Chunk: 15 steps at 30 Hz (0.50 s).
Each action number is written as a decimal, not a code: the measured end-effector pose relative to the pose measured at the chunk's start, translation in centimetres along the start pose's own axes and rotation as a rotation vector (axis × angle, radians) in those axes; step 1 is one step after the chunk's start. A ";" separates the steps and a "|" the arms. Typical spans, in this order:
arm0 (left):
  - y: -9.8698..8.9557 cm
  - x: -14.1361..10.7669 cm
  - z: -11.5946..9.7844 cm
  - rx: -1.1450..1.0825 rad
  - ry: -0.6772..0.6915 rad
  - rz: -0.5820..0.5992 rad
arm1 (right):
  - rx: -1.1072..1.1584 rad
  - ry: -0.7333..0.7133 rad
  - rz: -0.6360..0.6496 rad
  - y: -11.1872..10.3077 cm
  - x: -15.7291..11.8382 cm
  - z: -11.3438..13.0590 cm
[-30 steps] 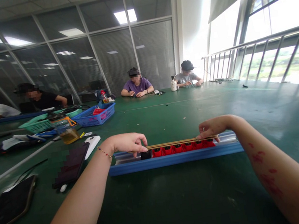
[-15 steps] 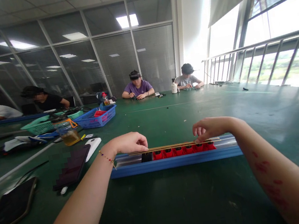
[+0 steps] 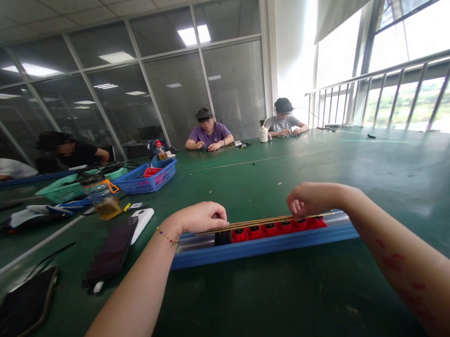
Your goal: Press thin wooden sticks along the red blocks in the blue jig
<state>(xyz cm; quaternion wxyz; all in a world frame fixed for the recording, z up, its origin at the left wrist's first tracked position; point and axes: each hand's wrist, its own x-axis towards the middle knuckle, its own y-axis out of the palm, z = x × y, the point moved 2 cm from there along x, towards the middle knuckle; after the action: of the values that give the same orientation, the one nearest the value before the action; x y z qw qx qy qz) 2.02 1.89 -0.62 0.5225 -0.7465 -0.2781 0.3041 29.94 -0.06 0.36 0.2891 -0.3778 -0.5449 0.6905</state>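
A long blue tray (image 3: pixel 263 247) with a shiny metal-like inside lies crosswise in front of me. A row of several red box-shaped pieces (image 3: pixel 269 230) with dark tops sits in it, with a black piece (image 3: pixel 222 239) at their left end. Thin, light-brown wooden sticks (image 3: pixel 259 222) stretch along the tray's far side. My left hand (image 3: pixel 207 216) is closed, its fingertips on the sticks above the black piece. Toward the right end, my right hand (image 3: pixel 310 198) has its bent fingers closed on the same sticks. Both thumbs are partly hidden.
To the left lie a phone (image 3: pixel 14 310), a dark pouch (image 3: pixel 112 252) and a white device (image 3: pixel 143 222). Beyond them stand a jar of brownish liquid (image 3: pixel 104 202), a blue basket (image 3: pixel 147 179) and a green basket (image 3: pixel 63 188). Several people sit along the green table (image 3: pixel 248 313).
My hands have moved slightly closer together along the sticks, the left to the right and the right to the left. The tray's contents look the same.
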 end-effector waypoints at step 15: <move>-3.2 -2.3 -2.1 0.336 -0.048 -0.570 | -0.197 0.026 -0.071 0.3 0.1 0.3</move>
<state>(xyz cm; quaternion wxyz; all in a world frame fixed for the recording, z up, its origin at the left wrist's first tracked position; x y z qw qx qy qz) 1.77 -0.12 3.35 0.6956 -0.5346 -0.4340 0.2048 29.67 -0.21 0.13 0.2819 -0.3939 -0.6192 0.6180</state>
